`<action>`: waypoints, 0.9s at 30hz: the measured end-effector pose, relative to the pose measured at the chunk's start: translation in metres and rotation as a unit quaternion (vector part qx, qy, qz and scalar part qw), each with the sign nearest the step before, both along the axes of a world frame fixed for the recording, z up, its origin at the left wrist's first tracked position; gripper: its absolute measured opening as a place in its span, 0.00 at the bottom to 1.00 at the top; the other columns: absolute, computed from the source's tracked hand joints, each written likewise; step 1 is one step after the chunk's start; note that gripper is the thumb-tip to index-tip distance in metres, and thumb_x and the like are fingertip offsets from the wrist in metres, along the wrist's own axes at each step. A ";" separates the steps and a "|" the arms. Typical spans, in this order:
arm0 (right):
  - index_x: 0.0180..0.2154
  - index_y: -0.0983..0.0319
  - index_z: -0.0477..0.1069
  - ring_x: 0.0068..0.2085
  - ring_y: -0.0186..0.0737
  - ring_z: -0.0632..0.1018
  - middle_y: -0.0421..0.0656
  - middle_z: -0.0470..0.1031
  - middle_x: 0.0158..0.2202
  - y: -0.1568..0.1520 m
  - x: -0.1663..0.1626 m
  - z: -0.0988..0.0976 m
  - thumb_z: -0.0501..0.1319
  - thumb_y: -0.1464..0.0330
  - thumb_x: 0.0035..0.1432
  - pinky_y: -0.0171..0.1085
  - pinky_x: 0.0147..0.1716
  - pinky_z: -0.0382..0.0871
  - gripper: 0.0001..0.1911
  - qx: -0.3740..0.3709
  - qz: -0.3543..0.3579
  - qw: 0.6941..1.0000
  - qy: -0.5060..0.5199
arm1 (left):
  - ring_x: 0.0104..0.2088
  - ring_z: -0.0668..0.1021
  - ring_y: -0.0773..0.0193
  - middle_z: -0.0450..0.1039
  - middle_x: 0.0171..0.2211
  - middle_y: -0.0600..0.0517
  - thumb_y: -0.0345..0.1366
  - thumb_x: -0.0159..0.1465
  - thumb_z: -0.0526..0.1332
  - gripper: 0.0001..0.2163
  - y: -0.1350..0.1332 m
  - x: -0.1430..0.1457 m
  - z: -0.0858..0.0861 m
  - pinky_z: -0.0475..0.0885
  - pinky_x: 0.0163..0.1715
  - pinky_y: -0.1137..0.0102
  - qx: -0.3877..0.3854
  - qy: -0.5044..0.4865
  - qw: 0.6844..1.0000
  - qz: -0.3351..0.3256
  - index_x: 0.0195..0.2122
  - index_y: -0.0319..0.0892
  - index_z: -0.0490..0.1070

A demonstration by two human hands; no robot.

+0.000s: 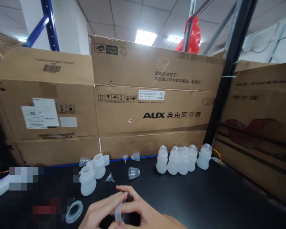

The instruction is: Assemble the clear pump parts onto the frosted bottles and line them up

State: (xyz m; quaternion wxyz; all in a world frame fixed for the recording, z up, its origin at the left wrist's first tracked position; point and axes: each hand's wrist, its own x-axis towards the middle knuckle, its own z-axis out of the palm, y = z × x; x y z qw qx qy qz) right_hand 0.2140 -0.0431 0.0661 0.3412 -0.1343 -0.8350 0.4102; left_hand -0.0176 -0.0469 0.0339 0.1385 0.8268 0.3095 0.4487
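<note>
Both of my hands meet at the bottom middle of the view over a black table (205, 197). My left hand (100, 211) and my right hand (143, 211), which wears a ring, pinch a small clear silicone ring piece (119, 212) between their fingers. Just left of my hands lies a translucent flat ring (74, 211). Beyond it stand two open translucent bottle bodies (87, 180), (98, 165). Small clear cups (133, 172), (135, 156) and tiny funnels (110, 178), (125, 157) lie behind my hands.
Several capped translucent bottles (181, 159) stand in a row at the back right of the table. Large cardboard boxes (154, 108) wall off the back and the right side. A black shelf post (226, 79) rises at the right. A blurred patch covers the lower left.
</note>
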 end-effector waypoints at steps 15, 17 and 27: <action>0.52 0.51 0.82 0.59 0.47 0.77 0.47 0.76 0.56 -0.006 -0.009 -0.029 0.65 0.51 0.69 0.49 0.63 0.69 0.18 -0.082 -0.127 0.985 0.080 | 0.43 0.88 0.60 0.86 0.47 0.51 0.28 0.59 0.73 0.25 -0.008 0.019 0.021 0.84 0.46 0.69 -0.081 -0.043 0.995 0.034 0.57 0.53 0.80; 0.51 0.51 0.82 0.58 0.47 0.77 0.47 0.76 0.56 -0.005 -0.007 -0.025 0.64 0.50 0.70 0.49 0.62 0.70 0.17 -0.089 -0.127 0.985 0.077 | 0.42 0.88 0.59 0.86 0.47 0.52 0.30 0.58 0.74 0.23 -0.004 0.017 0.016 0.84 0.46 0.68 -0.102 -0.054 0.992 0.052 0.55 0.53 0.81; 0.46 0.55 0.82 0.53 0.47 0.77 0.45 0.77 0.50 -0.008 -0.010 -0.020 0.66 0.55 0.69 0.48 0.58 0.70 0.12 -0.114 -0.157 0.978 0.079 | 0.44 0.89 0.56 0.86 0.49 0.50 0.33 0.58 0.75 0.23 -0.007 0.022 0.012 0.84 0.48 0.64 -0.213 -0.109 0.970 0.028 0.55 0.50 0.79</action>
